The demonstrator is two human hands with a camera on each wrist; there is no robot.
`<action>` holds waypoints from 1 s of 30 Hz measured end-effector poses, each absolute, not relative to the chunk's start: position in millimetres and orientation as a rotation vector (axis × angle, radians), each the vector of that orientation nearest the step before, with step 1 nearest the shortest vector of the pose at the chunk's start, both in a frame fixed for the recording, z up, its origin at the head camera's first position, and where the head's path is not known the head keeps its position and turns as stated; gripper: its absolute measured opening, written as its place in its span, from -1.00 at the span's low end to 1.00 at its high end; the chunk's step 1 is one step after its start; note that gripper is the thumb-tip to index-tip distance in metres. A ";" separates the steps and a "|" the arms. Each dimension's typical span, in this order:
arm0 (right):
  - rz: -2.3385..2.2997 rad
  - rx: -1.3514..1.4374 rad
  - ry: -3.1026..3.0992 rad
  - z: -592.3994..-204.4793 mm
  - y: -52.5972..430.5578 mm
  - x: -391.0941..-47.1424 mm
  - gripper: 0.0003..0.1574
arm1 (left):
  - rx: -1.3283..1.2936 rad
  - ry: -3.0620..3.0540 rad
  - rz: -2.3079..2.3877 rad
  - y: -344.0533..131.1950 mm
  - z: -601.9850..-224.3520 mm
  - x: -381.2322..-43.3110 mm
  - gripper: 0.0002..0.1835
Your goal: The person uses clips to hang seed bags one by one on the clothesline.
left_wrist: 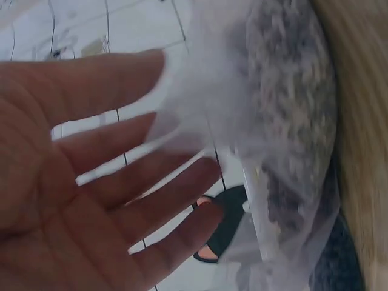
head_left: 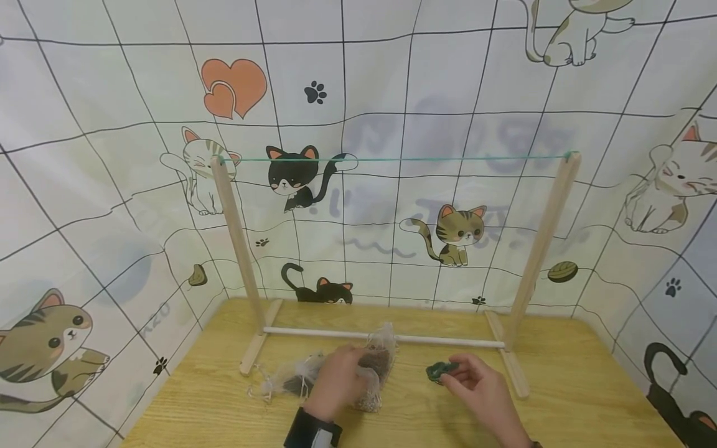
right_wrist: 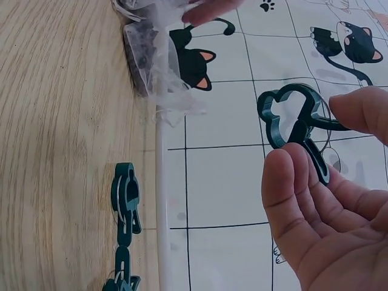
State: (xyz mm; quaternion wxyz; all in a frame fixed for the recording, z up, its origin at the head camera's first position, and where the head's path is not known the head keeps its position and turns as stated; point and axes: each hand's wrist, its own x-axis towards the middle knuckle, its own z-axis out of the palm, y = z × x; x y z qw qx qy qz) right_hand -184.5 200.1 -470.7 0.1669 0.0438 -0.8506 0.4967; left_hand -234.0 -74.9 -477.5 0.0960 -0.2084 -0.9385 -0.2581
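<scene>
My right hand (head_left: 478, 386) pinches a dark green spring clip (right_wrist: 294, 118) with a scalloped, flower-like jaw between thumb and fingers. In the right wrist view, more green clips (right_wrist: 125, 197) lie on the wooden table. My left hand (left_wrist: 115, 176) reaches to the small sheer drawstring bags, its fingers loosely extended and apart. Its fingertips meet or overlap the gauzy top of one bag (left_wrist: 291, 97) filled with dried, flaky bits; blur hides whether they touch. Beside the hand stands a bag with reddish-brown filling (head_left: 376, 361), and another with dark contents (head_left: 297, 382) lies to its left.
Behind the bags stands a wooden frame with a left post (head_left: 238, 249), a right post (head_left: 543, 249) and a white bottom rod (head_left: 448, 340). A green string (head_left: 392, 158) runs across its top. A cat-print cloth (head_left: 370, 81) surrounds the wooden table (head_left: 582, 373).
</scene>
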 end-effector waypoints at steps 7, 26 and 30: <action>1.373 0.150 -2.370 -472.5 201.7 -185.2 -0.66 | -0.654 -2.813 -0.856 -87.7 -477.0 -238.8 -0.76; 1.314 0.168 -2.370 -472.9 208.4 -187.0 -0.64 | -0.849 -2.858 -1.208 -91.6 -470.9 -240.8 -0.78; 1.299 0.151 -2.386 -472.3 209.1 -186.5 -0.64 | -0.818 -2.899 -1.271 -90.3 -471.1 -239.5 -0.73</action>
